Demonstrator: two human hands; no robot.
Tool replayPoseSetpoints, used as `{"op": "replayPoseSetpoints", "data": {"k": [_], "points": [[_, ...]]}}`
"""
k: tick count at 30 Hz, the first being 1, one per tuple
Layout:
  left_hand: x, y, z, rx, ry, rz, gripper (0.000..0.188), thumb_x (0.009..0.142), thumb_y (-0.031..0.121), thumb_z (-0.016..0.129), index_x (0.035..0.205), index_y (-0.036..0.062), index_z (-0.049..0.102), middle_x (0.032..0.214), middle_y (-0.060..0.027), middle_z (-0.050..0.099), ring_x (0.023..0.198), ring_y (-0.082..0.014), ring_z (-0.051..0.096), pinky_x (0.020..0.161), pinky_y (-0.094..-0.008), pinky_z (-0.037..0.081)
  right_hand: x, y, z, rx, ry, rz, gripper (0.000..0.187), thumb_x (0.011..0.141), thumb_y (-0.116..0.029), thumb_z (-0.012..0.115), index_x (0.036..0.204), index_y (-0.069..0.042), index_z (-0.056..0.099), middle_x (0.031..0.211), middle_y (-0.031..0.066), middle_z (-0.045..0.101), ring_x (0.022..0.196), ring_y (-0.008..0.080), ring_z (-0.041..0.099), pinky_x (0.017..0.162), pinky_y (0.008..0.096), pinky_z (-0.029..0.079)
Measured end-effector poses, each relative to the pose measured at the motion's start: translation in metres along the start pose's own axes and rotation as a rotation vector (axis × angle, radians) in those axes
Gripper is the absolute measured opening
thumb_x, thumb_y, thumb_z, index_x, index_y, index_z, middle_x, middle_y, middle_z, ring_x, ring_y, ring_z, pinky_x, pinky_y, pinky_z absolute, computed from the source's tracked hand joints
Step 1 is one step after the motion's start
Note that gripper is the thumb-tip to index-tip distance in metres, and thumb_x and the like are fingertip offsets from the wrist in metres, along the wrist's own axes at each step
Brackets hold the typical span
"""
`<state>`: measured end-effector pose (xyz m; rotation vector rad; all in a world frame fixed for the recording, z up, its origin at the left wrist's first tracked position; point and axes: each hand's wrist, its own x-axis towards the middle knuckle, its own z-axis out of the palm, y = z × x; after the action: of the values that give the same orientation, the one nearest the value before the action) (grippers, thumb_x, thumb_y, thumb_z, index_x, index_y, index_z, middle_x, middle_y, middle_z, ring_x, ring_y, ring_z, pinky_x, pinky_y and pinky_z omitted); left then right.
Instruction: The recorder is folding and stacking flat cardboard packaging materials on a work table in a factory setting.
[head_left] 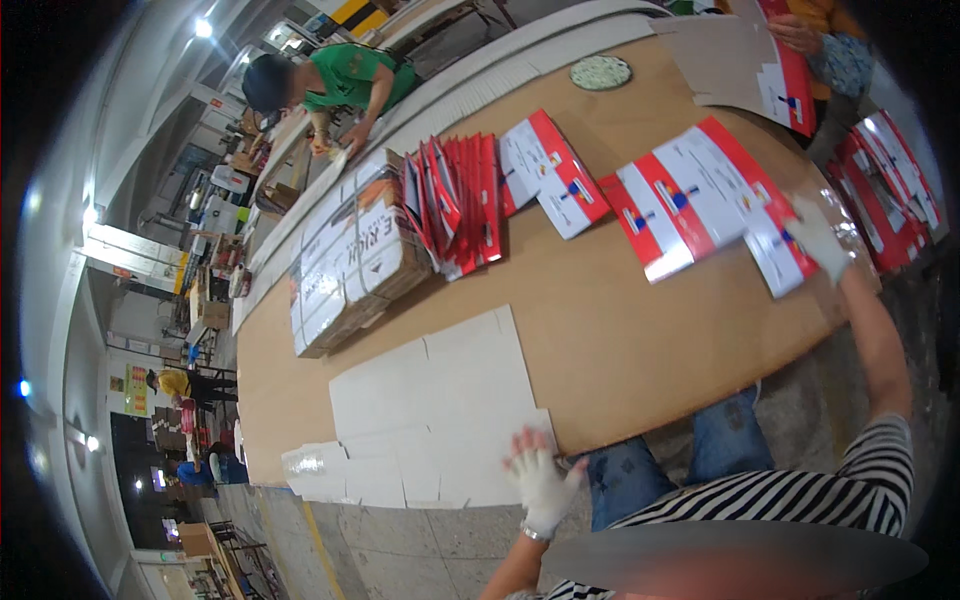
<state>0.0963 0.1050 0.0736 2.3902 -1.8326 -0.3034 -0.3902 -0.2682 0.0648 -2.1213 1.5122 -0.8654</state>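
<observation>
My left hand (542, 488), in a white glove with bare fingertips, has its fingers spread, near the corner of a flat white cardboard sheet (440, 375). It holds nothing. At the right of the table my right hand (822, 243), also gloved, closes on the right edge of a red and white printed card folder (690, 195) that lies flat and unfolded; its fingertips are partly hidden. Left of that folder lies another red and white printed folder (555, 170). A row of folded red folders (460, 200) stands on edge against a strapped white printed bundle (360, 250).
The brown-topped table (620, 350) carries a small round green-speckled dish (601, 72) at its far side. Further folders (885, 190) are stacked beyond the right edge. A person in green (350, 80) works across the table; another person's hand (797, 33) holds a folder at upper right.
</observation>
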Motion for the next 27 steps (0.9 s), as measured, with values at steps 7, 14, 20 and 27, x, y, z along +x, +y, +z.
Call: {"op": "replayPoseSetpoints", "data": {"k": [7,14,20,27], "points": [[-0.047,-0.046,0.025,0.178,-0.097,-0.203,0.086,0.077,0.037,0.069,0.144,0.0013,0.030,0.154,-0.0233,0.020,0.142,-0.0447,0.015,0.106,-0.0683,0.016,0.197,-0.143,0.212,0.183,-0.167,0.185,0.031,0.077,-0.006,0.055,0.106,-0.004,0.066,0.083,0.0160,0.069,0.072,0.0267,0.067,0.068,0.0396,0.053],[-0.046,-0.030,-0.035,-0.459,0.170,-0.358,0.038,0.076,0.006,0.062,0.114,0.0078,0.064,0.112,-0.0127,0.066,0.101,-0.0276,0.065,0.086,-0.0404,0.051,0.158,-0.176,0.254,0.185,0.053,0.070,0.061,0.081,-0.017,0.062,0.137,0.001,0.042,0.123,0.0239,0.053,0.116,0.0385,0.051,0.100,0.0426,0.040],[-0.033,0.036,-0.045,-0.290,0.384,0.262,0.030,0.070,0.010,0.069,0.099,0.0145,0.067,0.087,-0.0052,0.066,0.075,-0.0259,0.063,0.061,-0.0375,0.050,-0.083,-0.316,0.130,0.232,-0.432,-1.002,0.030,0.069,-0.028,0.070,0.093,-0.013,0.061,0.094,0.0081,0.061,0.089,0.0259,0.059,0.081,0.0414,0.044],[-0.028,0.068,-0.038,-0.176,-0.036,0.390,0.104,0.063,0.045,0.081,0.145,0.0053,0.031,0.148,-0.0209,0.031,0.137,-0.0426,0.027,0.111,-0.0525,0.025,-0.173,-0.235,0.088,-0.017,-0.158,-0.612,0.010,0.071,-0.011,0.057,0.075,-0.017,0.063,0.078,0.0039,0.061,0.080,0.0251,0.056,0.076,0.0403,0.041]]}}
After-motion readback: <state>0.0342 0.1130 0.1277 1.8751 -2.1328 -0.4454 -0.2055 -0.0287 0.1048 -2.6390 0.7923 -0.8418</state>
